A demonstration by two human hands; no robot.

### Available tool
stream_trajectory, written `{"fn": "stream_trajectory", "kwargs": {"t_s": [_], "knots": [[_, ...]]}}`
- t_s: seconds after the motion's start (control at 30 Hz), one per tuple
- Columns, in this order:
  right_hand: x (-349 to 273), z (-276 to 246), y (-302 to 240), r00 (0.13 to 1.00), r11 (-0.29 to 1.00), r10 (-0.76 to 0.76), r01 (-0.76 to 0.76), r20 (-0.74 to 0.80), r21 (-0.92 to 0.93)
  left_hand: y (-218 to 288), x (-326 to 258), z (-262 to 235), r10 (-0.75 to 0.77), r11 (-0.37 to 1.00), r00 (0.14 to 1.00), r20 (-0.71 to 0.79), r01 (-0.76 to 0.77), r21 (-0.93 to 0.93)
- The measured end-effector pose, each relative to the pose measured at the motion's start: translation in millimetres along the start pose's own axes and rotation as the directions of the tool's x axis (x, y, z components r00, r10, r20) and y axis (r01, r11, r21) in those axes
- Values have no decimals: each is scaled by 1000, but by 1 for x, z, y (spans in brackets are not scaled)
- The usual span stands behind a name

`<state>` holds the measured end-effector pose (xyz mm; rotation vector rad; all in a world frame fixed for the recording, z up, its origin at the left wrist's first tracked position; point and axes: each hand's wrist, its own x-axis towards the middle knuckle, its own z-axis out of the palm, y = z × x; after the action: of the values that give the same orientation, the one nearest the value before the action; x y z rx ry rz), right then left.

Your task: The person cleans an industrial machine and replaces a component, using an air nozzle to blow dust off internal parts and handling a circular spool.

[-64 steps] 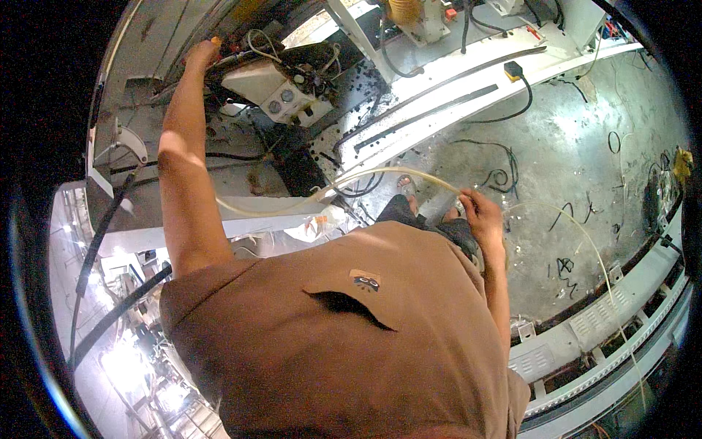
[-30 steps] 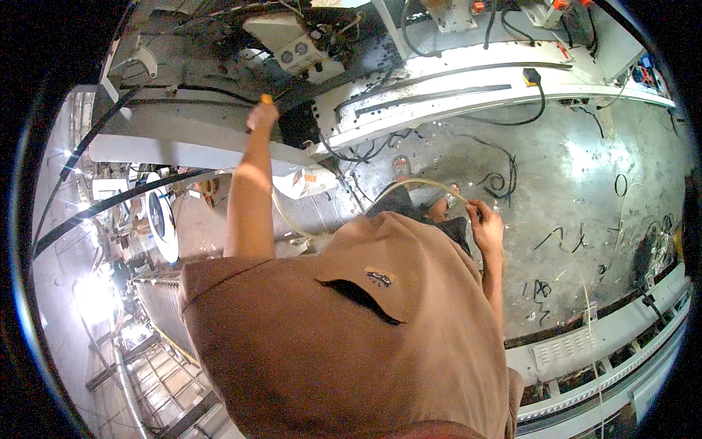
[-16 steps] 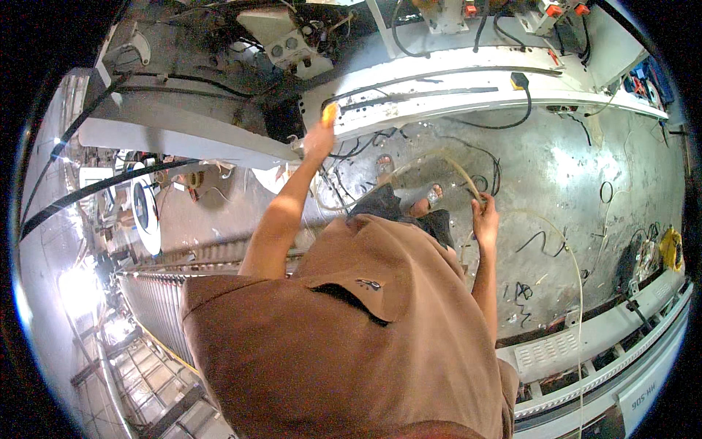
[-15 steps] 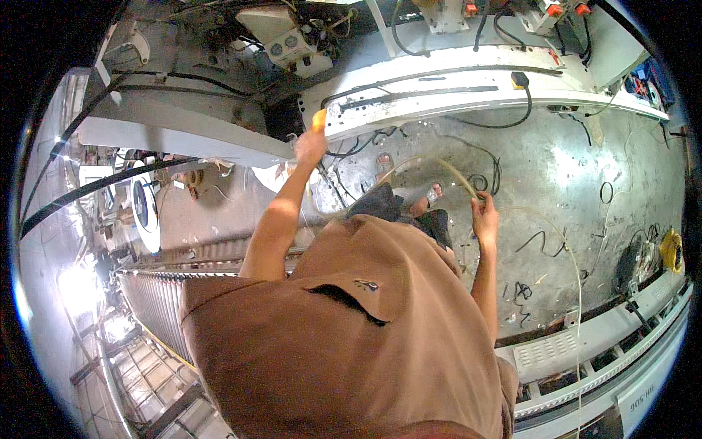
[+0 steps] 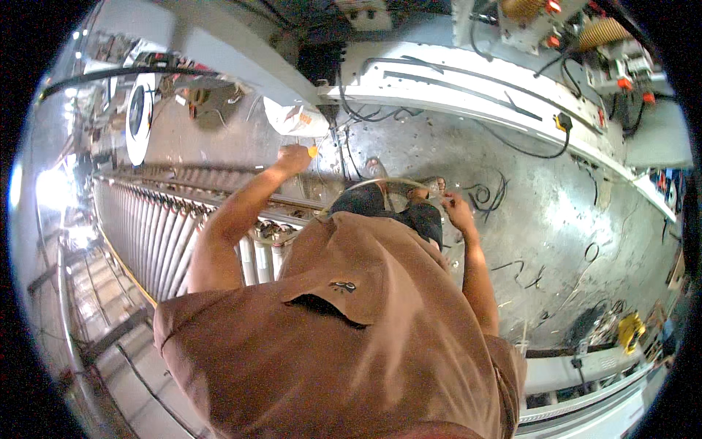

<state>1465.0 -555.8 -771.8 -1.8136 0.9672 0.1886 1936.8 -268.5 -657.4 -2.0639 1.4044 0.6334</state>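
Observation:
My left hand (image 5: pixel 295 159) is closed around a small yellow-orange object (image 5: pixel 313 151). Only one end of it sticks out past the fingers, so its kind is unclear. A white plastic bag (image 5: pixel 292 119) is just beyond that hand. On the other side, my right hand (image 5: pixel 458 210) pinches a pale, see-through hose (image 5: pixel 387 180). The hose curves from those fingers across the front of my legs toward my left side, where my shirt hides part of it.
A roller conveyor (image 5: pixel 157 234) runs along my left. Ahead stretches a long white machine beam (image 5: pixel 453 84) with a hanging black cable (image 5: pixel 526 155). Loose black cable coils (image 5: pixel 490 194) lie on the grey floor. A yellow bundle (image 5: pixel 630 331) is at the far right.
My left hand has come back from the machine beam toward the conveyor, keeping the yellow-orange object. My right hand has moved inward and the hose arc has lowered. The view has turned left.

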Motion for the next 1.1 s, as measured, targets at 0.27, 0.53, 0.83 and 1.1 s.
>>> {"fn": "stream_trajectory", "kwargs": {"t_s": [0.27, 0.53, 0.83, 1.1], "knots": [[15, 58, -24, 988, 965, -98, 125, 122, -232, -34, 9, -27, -65, 919, 991, 120, 106, -379], [9, 69, -89, 993, 977, 1, 25, 120, -211, -105, -1, 63, -322, 930, 911, -257, 255, -264], [38, 47, -209, 990, 958, -122, 134, 65, -253, -324, -116, -4, -948, 184, 319, -14, 511, -840], [125, 11, -292, 946, 855, -293, 323, 137, -407, -375, -144, -35, -971, 238, 141, -194, 457, -857]]}}
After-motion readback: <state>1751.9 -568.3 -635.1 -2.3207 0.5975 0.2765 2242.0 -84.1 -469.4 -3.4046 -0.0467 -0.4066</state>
